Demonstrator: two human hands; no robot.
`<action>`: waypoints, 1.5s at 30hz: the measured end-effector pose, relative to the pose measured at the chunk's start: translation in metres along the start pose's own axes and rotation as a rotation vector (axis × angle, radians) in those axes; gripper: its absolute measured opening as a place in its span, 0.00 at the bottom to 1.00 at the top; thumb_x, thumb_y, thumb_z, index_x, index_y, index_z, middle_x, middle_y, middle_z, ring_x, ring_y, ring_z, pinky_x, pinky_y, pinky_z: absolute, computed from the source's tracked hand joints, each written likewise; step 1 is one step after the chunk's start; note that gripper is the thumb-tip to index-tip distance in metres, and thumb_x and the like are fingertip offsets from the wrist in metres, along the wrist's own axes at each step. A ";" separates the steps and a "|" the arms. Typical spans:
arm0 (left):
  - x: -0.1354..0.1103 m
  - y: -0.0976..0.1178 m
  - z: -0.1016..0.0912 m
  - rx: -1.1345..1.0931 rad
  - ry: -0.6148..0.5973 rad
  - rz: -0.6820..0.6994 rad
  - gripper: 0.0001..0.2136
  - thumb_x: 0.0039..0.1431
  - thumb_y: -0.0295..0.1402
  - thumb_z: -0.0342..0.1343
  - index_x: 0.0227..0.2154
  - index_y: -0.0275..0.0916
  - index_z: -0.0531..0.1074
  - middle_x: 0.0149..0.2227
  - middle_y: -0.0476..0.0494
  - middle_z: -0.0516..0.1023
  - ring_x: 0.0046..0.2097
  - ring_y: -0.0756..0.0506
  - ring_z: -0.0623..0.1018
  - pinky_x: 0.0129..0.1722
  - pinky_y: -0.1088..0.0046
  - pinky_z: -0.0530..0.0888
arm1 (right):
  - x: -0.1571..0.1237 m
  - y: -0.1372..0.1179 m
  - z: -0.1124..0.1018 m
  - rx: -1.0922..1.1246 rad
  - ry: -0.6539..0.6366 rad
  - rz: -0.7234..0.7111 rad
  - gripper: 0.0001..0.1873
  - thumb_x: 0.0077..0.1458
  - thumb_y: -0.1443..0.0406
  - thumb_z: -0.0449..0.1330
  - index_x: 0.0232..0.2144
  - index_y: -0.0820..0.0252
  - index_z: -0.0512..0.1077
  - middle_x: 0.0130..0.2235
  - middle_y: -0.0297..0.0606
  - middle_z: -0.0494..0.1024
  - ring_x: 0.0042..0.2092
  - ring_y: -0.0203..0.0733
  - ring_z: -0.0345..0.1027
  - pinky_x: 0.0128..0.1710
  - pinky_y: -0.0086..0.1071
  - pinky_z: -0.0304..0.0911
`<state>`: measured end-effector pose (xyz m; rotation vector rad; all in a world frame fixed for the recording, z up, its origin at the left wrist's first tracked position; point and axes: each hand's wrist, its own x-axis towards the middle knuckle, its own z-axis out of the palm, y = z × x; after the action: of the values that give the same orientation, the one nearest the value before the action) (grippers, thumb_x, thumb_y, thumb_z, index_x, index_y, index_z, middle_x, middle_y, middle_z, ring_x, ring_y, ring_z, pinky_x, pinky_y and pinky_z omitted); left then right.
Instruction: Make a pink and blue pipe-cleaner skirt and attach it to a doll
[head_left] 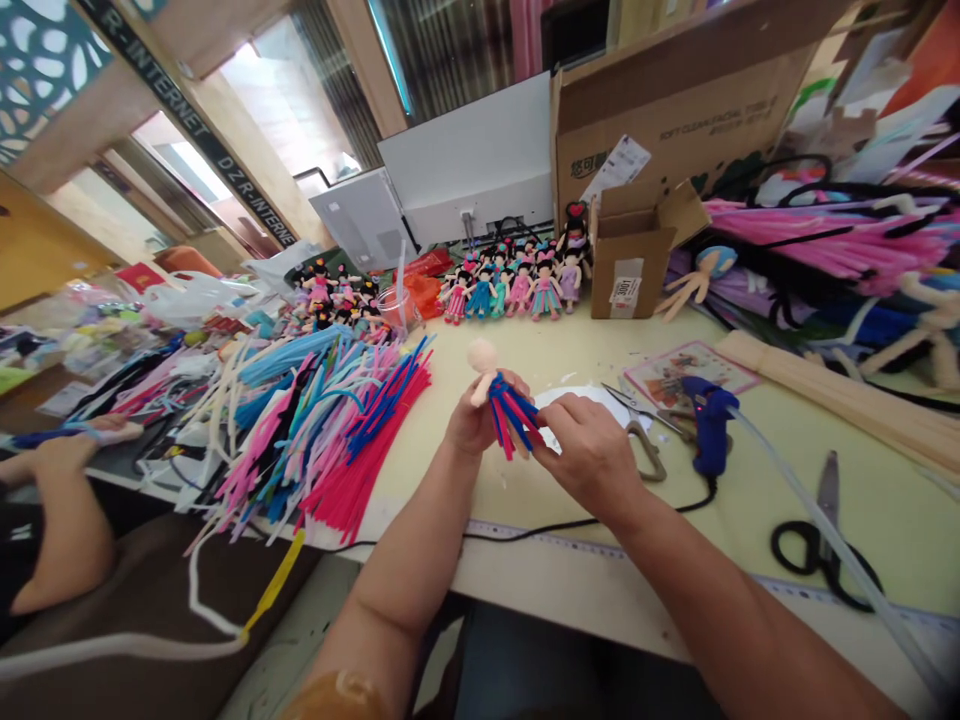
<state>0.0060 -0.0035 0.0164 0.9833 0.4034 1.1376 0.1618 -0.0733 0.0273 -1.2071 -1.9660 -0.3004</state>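
My left hand (469, 420) is closed around a small doll (482, 357) with a bare cream head. Its skirt (512, 408) is made of blue and red pipe cleaners that fan downward to the right. The fingers of my right hand (589, 445) pinch the lower ends of those strips. A blue glue gun (709, 425) stands to the right of my right hand, with small scissors or pliers (645, 440) lying between them. Black-handled scissors (825, 550) lie nearer the front edge. My right hand partly covers a white sheet or plate (592, 400).
Bundles of coloured pipe cleaners (337, 430) cover the table's left side. Finished dolls (517, 280) stand at the back beside a small cardboard box (630, 260). A black cable (540, 532) crosses the front. At far left, another person's hand (64, 455) is visible.
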 end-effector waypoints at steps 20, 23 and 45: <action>0.007 0.006 -0.012 0.127 0.053 0.040 0.17 0.39 0.42 0.65 0.29 0.35 0.73 0.31 0.44 0.73 0.34 0.45 0.74 0.38 0.66 0.72 | 0.000 0.000 -0.006 0.074 -0.002 0.057 0.12 0.59 0.67 0.53 0.23 0.58 0.66 0.26 0.37 0.68 0.29 0.39 0.60 0.30 0.33 0.51; 0.008 0.006 -0.014 0.153 0.042 0.053 0.17 0.39 0.41 0.65 0.29 0.34 0.74 0.31 0.43 0.73 0.33 0.46 0.74 0.36 0.68 0.72 | 0.000 -0.001 -0.006 0.081 -0.009 0.072 0.11 0.58 0.68 0.54 0.23 0.58 0.66 0.25 0.36 0.68 0.29 0.38 0.60 0.29 0.33 0.51; 0.011 0.007 -0.017 0.202 0.030 0.080 0.12 0.41 0.35 0.63 0.28 0.32 0.77 0.31 0.42 0.76 0.32 0.48 0.74 0.34 0.73 0.71 | -0.001 -0.002 -0.006 0.140 -0.041 0.152 0.08 0.56 0.69 0.54 0.25 0.59 0.65 0.27 0.34 0.69 0.27 0.35 0.60 0.28 0.30 0.52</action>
<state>-0.0053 0.0147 0.0154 1.1680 0.5139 1.2016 0.1632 -0.0788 0.0311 -1.2713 -1.8836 -0.0597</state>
